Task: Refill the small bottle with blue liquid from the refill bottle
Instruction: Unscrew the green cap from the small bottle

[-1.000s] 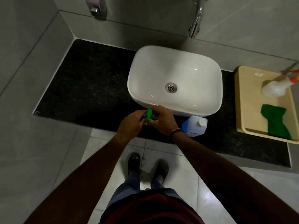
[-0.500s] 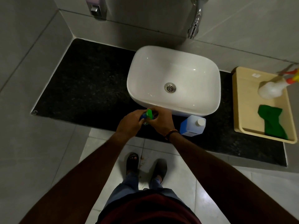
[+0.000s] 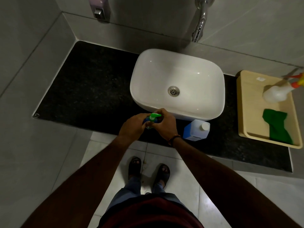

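Small bottle (image 3: 150, 119), blue with a green pump top, is held between your two hands at the front edge of the dark worktop (image 3: 92, 89), just in front of the white sink (image 3: 189, 113). Your left hand (image 3: 131, 127) wraps round the blue body from the left, fingers curled on it. Your right hand (image 3: 166, 124) closes on the small bottle from the right, up by the pump, thumb and fingers bent in toward the neck. You cannot tell from this angle whether the bottle's base touches the worktop or hangs just above it.

The refill bottle (image 3: 196, 130) stands upright on the worktop just to the right of your right hand, apart from it, with its white cap on and blue liquid showing through its sides. It is close to the sink's front right corner.

Further right, well apart, a beige tray (image 3: 240, 112) lies on the worktop. It holds a white spray bottle (image 3: 276, 94) at the back and a green cloth (image 3: 278, 127) at the front. A chrome tap (image 3: 201, 22) comes off the wall above the sink.
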Motion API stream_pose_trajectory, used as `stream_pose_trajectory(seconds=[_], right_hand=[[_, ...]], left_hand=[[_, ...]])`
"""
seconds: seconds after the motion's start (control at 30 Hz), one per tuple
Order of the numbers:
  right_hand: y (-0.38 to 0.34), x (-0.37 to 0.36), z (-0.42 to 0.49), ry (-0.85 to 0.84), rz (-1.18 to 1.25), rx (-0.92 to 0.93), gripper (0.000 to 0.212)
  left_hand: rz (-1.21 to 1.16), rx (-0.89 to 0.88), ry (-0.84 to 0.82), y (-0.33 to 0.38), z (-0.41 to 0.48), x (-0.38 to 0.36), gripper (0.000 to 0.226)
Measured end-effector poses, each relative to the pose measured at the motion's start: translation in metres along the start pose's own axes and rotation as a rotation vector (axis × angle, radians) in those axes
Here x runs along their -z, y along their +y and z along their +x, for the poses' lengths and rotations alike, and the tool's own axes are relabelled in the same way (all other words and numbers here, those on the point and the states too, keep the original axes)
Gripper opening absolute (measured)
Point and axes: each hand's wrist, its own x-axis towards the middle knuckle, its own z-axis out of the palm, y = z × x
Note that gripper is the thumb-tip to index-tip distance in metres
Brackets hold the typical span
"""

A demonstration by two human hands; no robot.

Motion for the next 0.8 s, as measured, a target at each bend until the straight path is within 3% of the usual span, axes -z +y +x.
stream_pose_trajectory(seconds=[0.1, 0.6, 0.8], right_hand=[[0.0023, -0.0012, 0.0012, -0.001, 0.024, -0.003, 0.039], [-0.0014, -0.0085, 0.0053, -0.015, -0.057, 0.041, 0.037], [-0.0055, -0.0058, 0.0061, -0.042, -0.098, 0.123, 0.037]], left_hand=[[-0.003, 0.005, 0.004, 0.0004, 0.0004, -0.0008, 0.037], [0.027, 0.074, 0.017, -0.0023, 0.0013, -0.0053, 0.024], [-0.009, 0.052, -0.006, -0.0016, 0.0011, -0.0025, 0.031]])
